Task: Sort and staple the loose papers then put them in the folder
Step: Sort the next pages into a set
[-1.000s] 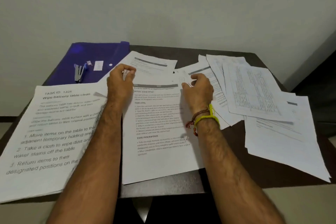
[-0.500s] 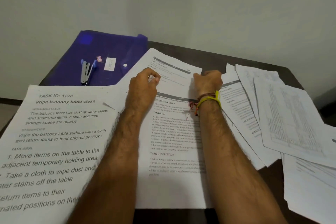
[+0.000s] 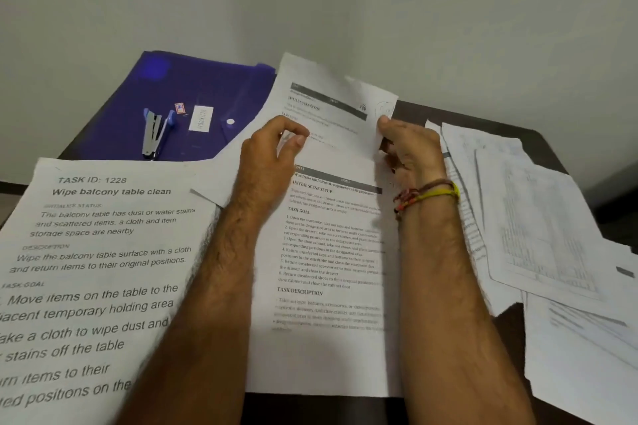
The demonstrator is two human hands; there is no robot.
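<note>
On the table (image 3: 511, 121), right hand (image 3: 411, 148) lifts a sheet (image 3: 331, 93).

Pretty much the whole dark table (image 3: 518, 121) is buried in paper, big-print sheet (image 3: 96, 269) on the left, messy pile (image 3: 538, 217) on the right, both forearms over the middle sheet (image 3: 328, 348), so the only open landing spot is the blue folder (image 3: 207, 90) around the stapler (image 3: 153, 134).

Yellow and red-brown wristbands (image 3: 428, 195), bare forearms
</note>
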